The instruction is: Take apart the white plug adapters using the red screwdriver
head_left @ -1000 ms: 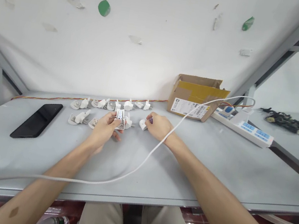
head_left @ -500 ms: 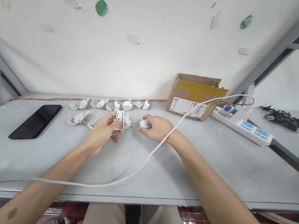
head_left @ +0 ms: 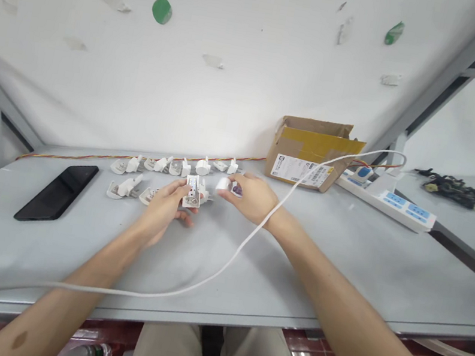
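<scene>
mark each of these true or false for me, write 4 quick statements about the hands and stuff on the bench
1. The left hand holds a small white socket block. True.
2. The right hand lies flat and empty. False: it pinches a small white plug.
3. The black phone lies right of the cardboard box. False: it lies far left of it.
4. A white cable crosses the right wrist. True.

Both forearms extend forward, bare. The left hand [head_left: 165, 209] is palm-up, fingers curled closed around a small item. The right hand [head_left: 249, 196] is pinched shut, thumb meeting fingertips.
</scene>
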A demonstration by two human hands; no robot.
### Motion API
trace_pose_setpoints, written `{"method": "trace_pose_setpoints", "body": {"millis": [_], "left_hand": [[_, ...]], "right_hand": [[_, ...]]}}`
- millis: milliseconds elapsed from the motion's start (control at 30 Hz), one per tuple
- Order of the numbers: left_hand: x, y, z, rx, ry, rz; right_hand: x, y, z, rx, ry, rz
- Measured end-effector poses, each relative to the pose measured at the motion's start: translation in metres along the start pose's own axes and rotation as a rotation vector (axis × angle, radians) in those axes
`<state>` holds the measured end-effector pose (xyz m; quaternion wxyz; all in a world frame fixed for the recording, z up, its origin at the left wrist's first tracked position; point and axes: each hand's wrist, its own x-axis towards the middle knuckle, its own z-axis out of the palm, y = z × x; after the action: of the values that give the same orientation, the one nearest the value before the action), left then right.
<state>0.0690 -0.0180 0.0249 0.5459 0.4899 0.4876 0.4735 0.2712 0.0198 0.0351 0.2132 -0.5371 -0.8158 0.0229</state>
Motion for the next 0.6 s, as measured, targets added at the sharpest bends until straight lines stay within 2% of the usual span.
{"method": "trace_pose_setpoints", "body": {"millis": [100, 233, 433, 600], "left_hand": [[-0.001, 0.001, 0.001, -0.024, -0.003, -0.006], [-0.001, 0.0, 0.001, -0.063, -0.006, -0.015], [-0.001, -0.001, 0.002, -0.107, -0.021, -0.017], [-0.001, 0.0, 0.003, -0.136, -0.044, 0.009]], "right_hand": [[-0.002, -0.012, -0.004, 0.034, 0.162, -0.081], [-0.01, -0.029, -0.008, 0.058, 0.203, -0.218], [-0.017, -0.043, -0.01, 0.049, 0.047, -0.274], [-0.017, -0.043, -0.01, 0.085, 0.009, -0.271]]}}
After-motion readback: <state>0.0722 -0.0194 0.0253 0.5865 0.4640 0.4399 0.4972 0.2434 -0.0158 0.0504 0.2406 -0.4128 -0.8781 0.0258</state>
